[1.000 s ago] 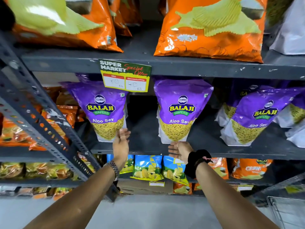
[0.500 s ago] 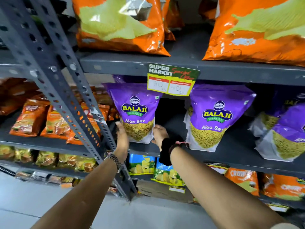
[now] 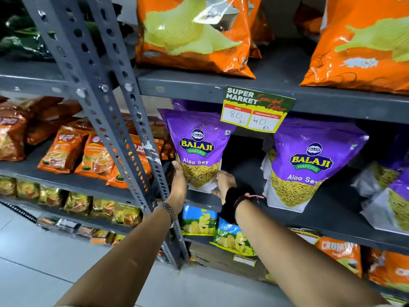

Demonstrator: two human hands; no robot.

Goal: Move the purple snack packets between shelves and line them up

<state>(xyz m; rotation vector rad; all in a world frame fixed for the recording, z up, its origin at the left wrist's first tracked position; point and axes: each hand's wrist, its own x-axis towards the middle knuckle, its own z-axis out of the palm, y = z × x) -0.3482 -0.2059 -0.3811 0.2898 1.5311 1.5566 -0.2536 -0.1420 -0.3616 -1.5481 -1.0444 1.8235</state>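
Note:
A purple Balaji Aloo Sev packet stands upright at the left end of the grey middle shelf. My left hand presses against its lower left side and my right hand against its lower right corner, so both hold it. A second purple packet stands upright to the right, a gap between them. More purple packets lie tilted at the far right, partly cut off.
A slanted grey perforated upright runs just left of my left hand. A price tag hangs from the shelf above. Large orange chip bags sit overhead. Blue and orange packets fill the shelf below; orange packets fill the left rack.
My right hand has left the second packet and moved to the left one, so both hands now frame it. The view has shifted left and closer.

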